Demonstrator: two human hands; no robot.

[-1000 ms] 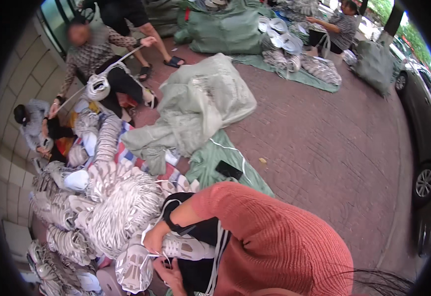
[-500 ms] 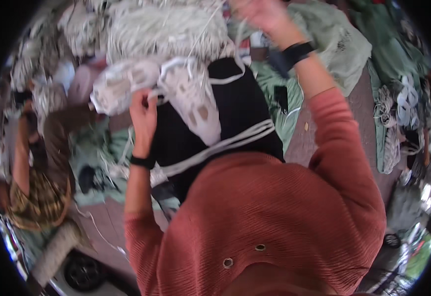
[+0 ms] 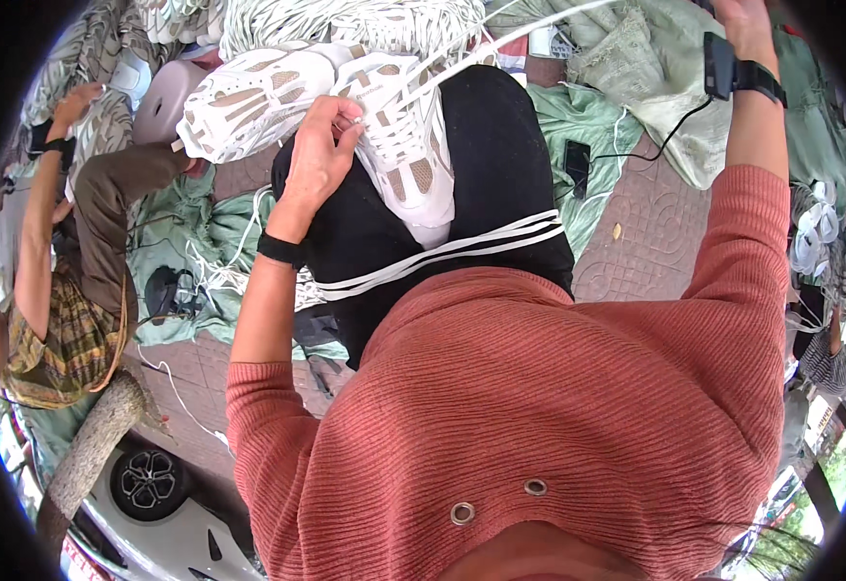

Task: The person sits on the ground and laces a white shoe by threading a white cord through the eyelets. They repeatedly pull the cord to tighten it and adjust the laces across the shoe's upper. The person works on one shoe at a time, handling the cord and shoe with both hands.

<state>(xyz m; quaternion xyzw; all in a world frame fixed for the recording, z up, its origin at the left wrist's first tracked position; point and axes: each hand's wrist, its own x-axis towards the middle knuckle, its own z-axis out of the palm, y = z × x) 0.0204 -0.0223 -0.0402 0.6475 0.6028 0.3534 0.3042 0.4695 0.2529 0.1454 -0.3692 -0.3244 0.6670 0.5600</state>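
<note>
A white and tan sneaker [image 3: 408, 165] rests between my thighs, toe toward me, with a white shoelace [image 3: 500, 53] threaded through it. Thumb and fingers of my left hand [image 3: 321, 160] are pinched at the lacing on its left side, a small white bit of lace showing at their tips. From the sneaker the lace runs taut up to the right and leaves the picture. My right hand [image 3: 744, 15] is raised far out at the upper right; its fingers are cut off by the edge. A second white sneaker [image 3: 253, 102] lies on the left, touching the first.
White laces [image 3: 442, 259] stretch across my lap. A big heap of white laces [image 3: 345, 24] lies ahead. A phone [image 3: 578, 167] with a black cable rests on green sheeting [image 3: 587, 111] at right. A co-worker [image 3: 69, 334] sits at left, near a lavender stool [image 3: 166, 102].
My right hand has swung outward to the right, drawing the lace out long and straight. My left hand has shifted slightly right, against the sneaker's lacing.
</note>
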